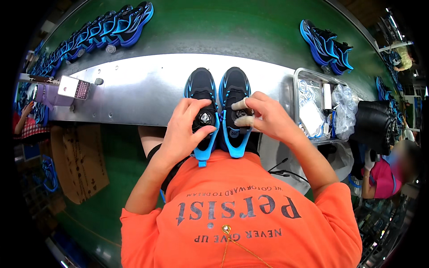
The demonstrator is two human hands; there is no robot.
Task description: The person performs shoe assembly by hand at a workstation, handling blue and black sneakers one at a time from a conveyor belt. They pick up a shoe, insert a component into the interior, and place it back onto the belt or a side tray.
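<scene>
Two black sneakers with bright blue trim stand side by side on the metal edge in front of me, toes pointing away. My left hand [185, 123] has its thumb and fingers curved round the round black dial [204, 119] on the tongue of the left sneaker [200, 80]. On the right sneaker [235, 80], my right hand [266, 115] closes thumb and index finger, both in pale finger covers, about the dial on its tongue. That dial is partly hidden by the fingers. Both heels rest toward my orange shirt.
A metal tray [296, 96] of plastic bags and small parts stands at the right. Similar sneakers line the green belt at far left [129, 27], with more at far right [319, 44]. A white device [73, 87] sits left; a cardboard box [80, 163] lies below. Co-workers sit either side.
</scene>
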